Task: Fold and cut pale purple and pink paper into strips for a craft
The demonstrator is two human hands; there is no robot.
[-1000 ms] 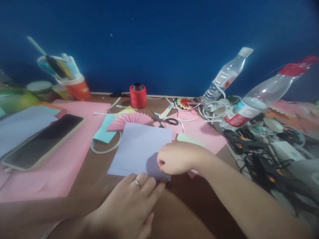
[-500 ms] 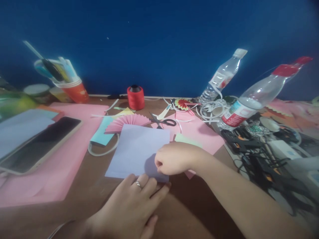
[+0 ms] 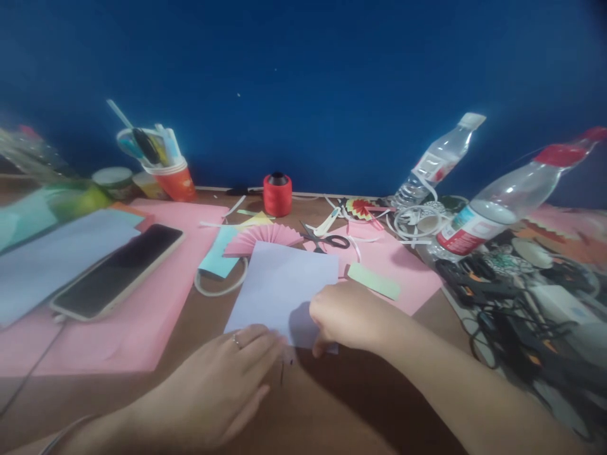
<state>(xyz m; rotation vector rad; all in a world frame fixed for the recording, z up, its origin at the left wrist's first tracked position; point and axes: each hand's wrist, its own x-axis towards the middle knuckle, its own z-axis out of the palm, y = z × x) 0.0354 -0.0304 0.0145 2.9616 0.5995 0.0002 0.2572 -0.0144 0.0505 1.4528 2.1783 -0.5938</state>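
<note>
A pale lavender sheet of paper (image 3: pixel 279 284) lies flat on the brown table (image 3: pixel 308 404) in front of me. My left hand (image 3: pixel 222 385), with a ring on one finger, rests flat with its fingers stretched out, their tips at the sheet's near edge. My right hand (image 3: pixel 348 316) is curled over the sheet's near right corner, fingers pressed down on the paper's edge. Behind the sheet lies a pink pleated paper fan (image 3: pixel 263 237) on a light blue slip.
Black-handled scissors (image 3: pixel 327 240), a red thread spool (image 3: pixel 277 194), pink sheets (image 3: pixel 156 297), a phone (image 3: pixel 118 270), an orange cup of pens (image 3: pixel 173 177), two leaning plastic bottles (image 3: pixel 436 161) (image 3: pixel 502 205), and a tangle of black clips and cords (image 3: pixel 512 297) at right.
The view has shifted, so everything sits further right. My left hand slid left along the sheet's near edge; my right hand has lowered onto the near right corner.
</note>
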